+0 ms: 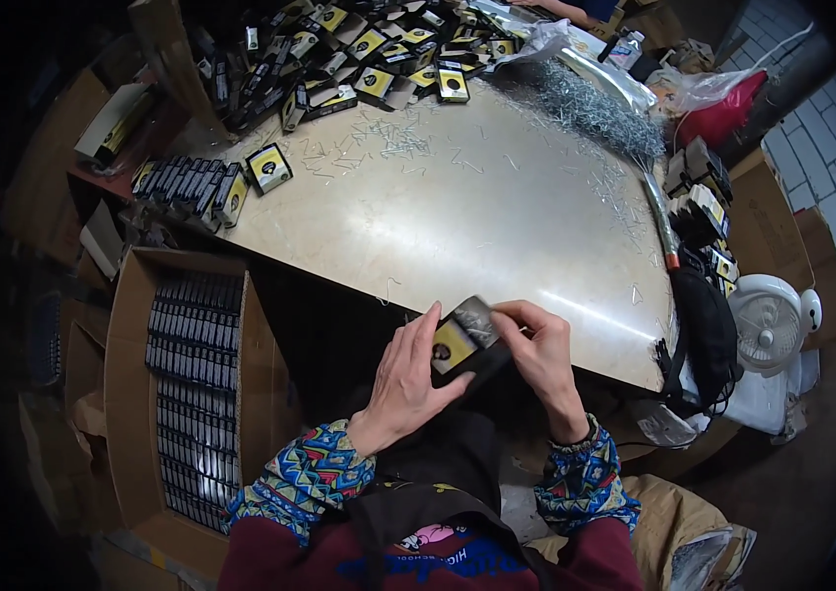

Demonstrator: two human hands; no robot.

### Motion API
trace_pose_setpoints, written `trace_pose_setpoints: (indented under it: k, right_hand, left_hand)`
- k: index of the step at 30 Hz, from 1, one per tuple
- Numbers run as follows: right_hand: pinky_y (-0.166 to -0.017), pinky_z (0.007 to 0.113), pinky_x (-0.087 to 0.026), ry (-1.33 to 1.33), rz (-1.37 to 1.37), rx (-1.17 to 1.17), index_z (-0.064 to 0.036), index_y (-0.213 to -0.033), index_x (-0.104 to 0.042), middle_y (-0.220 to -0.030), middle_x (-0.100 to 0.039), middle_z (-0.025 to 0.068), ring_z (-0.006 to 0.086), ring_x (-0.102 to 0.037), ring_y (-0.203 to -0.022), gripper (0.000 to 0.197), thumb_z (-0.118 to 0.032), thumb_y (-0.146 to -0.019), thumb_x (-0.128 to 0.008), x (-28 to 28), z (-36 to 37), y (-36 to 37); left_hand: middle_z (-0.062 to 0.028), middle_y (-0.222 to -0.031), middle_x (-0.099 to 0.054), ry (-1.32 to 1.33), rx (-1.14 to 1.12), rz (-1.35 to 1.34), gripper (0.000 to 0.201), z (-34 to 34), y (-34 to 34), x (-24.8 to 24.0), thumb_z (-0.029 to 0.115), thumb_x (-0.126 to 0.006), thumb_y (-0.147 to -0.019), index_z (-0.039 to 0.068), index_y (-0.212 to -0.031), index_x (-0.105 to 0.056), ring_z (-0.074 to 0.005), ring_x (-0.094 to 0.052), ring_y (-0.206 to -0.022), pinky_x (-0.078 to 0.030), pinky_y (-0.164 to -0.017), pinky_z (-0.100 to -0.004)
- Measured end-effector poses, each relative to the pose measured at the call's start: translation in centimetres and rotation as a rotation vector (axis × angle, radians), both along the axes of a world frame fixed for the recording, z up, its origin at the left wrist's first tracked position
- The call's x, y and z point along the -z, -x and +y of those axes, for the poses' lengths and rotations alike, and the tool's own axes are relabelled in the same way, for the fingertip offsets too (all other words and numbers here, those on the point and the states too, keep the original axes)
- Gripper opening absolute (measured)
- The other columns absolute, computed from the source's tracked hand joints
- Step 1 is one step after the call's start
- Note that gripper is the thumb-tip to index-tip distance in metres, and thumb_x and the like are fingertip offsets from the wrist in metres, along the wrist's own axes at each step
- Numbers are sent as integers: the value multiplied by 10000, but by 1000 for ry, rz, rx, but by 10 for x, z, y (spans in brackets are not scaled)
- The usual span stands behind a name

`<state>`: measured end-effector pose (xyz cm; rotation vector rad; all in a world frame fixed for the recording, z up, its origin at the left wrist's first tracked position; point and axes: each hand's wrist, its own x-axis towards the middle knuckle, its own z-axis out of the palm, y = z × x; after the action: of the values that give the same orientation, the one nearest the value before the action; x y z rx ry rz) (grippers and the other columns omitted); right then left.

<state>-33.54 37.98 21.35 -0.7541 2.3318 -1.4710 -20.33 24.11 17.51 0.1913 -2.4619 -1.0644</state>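
My left hand is closed round a small black-and-yellow box, just off the table's near edge. Its thumb lies along the near side and the fingers along the far side. At the box's right end a greyish flap or inside surface shows. My right hand is at that end, with thumb and forefinger pinched on its edge. Whatever lies under the right fingers is hidden. Beyond the hands is the pale tabletop, with thin bent metal wire pieces scattered over its far part.
Open boxes lie heaped at the far left. A row of filled-looking boxes lines the table's left edge, one box beside it. A carton of packed boxes stands at left. A wire pile and white fan are at right.
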Motion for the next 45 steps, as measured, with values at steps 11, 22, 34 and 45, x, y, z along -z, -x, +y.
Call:
trace_pose_setpoints:
  k: [11,22,34,45]
  right_hand:
    - [-758,295,-557,164,505,-59,-23,-1084,-700,-1090,-666,193,278,-695,-872,258,-16,-826,-712,16,-2,-37]
    - [-749,254,-561,270,319,-97,8,-1100,-693,-1072,-704,173,164,-710,-888,258,4,-842,-697,28,-7,-53]
    - [-698,198,-519,297,-215,106,33,-1048,-721,-913,-732,58,61,-632,-777,188,-20,-869,-695,14,-11,-61]
    - [-687,254,-551,172,176,-1,31,-979,-711,-937,-730,129,162,-694,-770,167,5,-814,-704,14,-10,-59]
  left_hand:
    - [-217,-1201,-532,-208,-42,62,803,6,7,-3,130,-794,-718,20,-1378,-349,-384,-607,-1033,-523,-839,-400]
    - [-218,-1050,-595,-133,-185,-111,668,10,4,-6,202,-795,-725,22,-1254,-427,-397,-649,-905,-544,-720,-427]
    - [-213,-993,-571,-24,-116,-38,645,10,1,6,167,-788,-715,-13,-1210,-416,-403,-617,-875,-515,-704,-444]
    - [-212,-925,-611,-163,-108,-108,558,7,0,5,142,-770,-737,8,-1152,-421,-409,-643,-817,-522,-681,-440]
